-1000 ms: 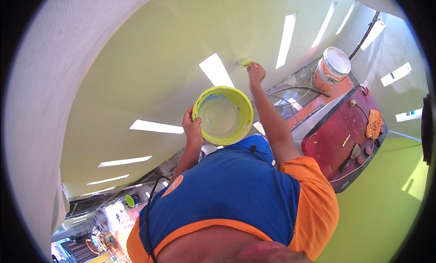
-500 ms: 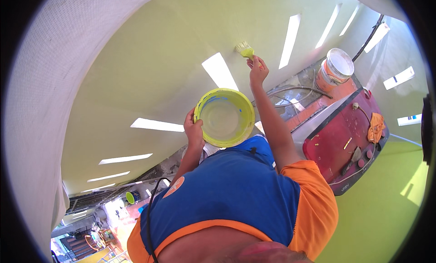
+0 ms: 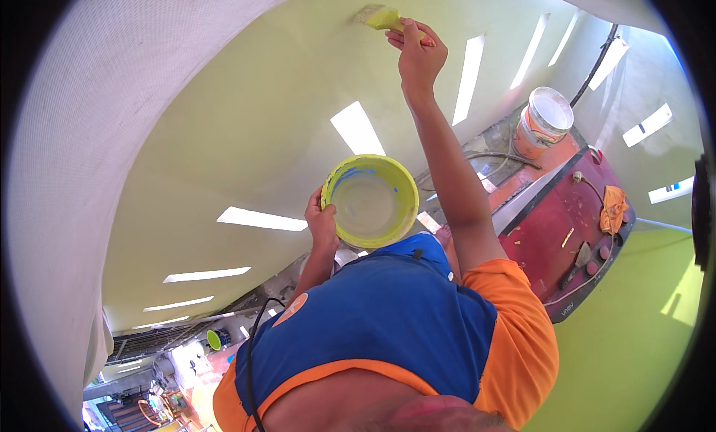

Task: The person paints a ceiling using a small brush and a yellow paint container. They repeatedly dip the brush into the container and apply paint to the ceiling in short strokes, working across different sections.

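My right hand [image 3: 424, 53] is raised and closed round the handle of a flat paintbrush [image 3: 382, 17], whose ferrule is smeared yellow-green. The bristles lie at the pale green wall [image 3: 276, 81], high up and away from me. In front of my body my left hand [image 3: 322, 221] grips the left rim of a yellow-green plastic basin [image 3: 412, 197], thumb over the edge and fingers outside. Pale liquid covers the basin's bottom, and blue smears mark its inner side.
Bright slots [image 3: 358, 130] pierce the wall. To the right stand a white paint bucket [image 3: 550, 111] and a red-topped appliance [image 3: 548, 245] carrying an orange cloth [image 3: 614, 208] and a scraper-like tool. A hose [image 3: 507, 156] lies on the floor. A green-rimmed bucket [image 3: 215, 340] stands far left.
My right hand and the paintbrush have moved up and left along the wall, with the arm stretched farther. The basin in my left hand has stayed nearly in place.
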The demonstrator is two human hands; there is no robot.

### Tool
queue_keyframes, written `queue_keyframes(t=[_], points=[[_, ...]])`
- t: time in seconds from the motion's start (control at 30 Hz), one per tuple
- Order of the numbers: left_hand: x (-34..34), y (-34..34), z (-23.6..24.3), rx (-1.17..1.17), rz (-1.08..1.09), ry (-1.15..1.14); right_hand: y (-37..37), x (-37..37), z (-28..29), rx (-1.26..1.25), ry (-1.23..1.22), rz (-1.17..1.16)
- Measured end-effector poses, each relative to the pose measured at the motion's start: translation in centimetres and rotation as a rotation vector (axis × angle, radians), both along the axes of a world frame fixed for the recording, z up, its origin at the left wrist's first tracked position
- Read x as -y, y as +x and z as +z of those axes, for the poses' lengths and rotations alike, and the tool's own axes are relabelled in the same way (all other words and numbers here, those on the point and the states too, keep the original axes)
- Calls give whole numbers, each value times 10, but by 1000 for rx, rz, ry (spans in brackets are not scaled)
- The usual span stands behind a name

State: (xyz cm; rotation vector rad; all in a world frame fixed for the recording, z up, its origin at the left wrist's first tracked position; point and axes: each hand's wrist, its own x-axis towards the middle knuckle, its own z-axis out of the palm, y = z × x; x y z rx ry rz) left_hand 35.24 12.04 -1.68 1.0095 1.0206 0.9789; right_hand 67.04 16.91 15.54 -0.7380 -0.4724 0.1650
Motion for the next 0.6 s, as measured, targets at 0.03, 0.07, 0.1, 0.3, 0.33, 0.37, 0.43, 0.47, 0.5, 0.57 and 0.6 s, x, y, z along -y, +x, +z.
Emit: queue_keyframes(t=[0.03, 0.07, 0.1, 0.3, 0.33, 0.37, 0.43, 0.47, 0.5, 0.57, 0.6], points=[[0, 1, 0, -6, -7, 14, 0, 2, 20, 9, 17, -8], [-1, 2, -1, -3, -9, 15, 0, 1, 34, 53, 68, -10], [-1, 3, -2, -1, -8, 16, 0, -2, 38, 157, 179, -14], [-3, 3, -3, 2, -15, 17, -12, -15, -82, -23, 17, -27], [-3, 3, -4, -4, -9, 21, -16, -11, -114, -50, -19, -60], [-4, 3, -4, -9, -4, 25, -20, -5, -144, -126, -136, -95], [-5, 1, -5, -7, -3, 32, -20, 2, -185, -198, -344, -128], [-5, -1, -5, 0, -9, 37, -20, 5, -194, -210, -451, -127], [-6, -1, -5, 20, -11, 23, -19, 5, -194, -283, -617, -141], [-7, -2, -5, 8, -11, 43, -13, 0, -167, -83, -524, -126], [-8, -3, -5, 20, -8, 28, -10, -5, -143, -38, -525, -122]])
